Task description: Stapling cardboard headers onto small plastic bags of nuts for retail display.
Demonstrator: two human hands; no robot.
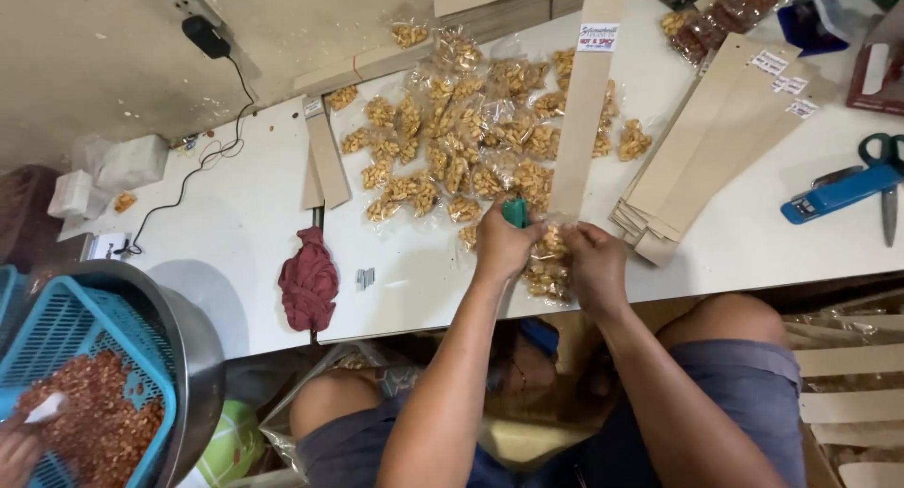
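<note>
At the table's (235, 234) near edge, a long tan cardboard strip (582, 112) runs toward twelve o'clock, small clear nut packets (548, 262) at its lower end. My left hand (504, 245) is clenched around a green stapler (515, 211); my right hand (595, 270) presses the packets flat. At eight o'clock, a blue basket (66, 337) holds reddish nuts.

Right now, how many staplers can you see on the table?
2. A blue stapler lies at the table's right end beside the scissors. A green one is in the left hand, mostly hidden. Others may be covered.
</note>
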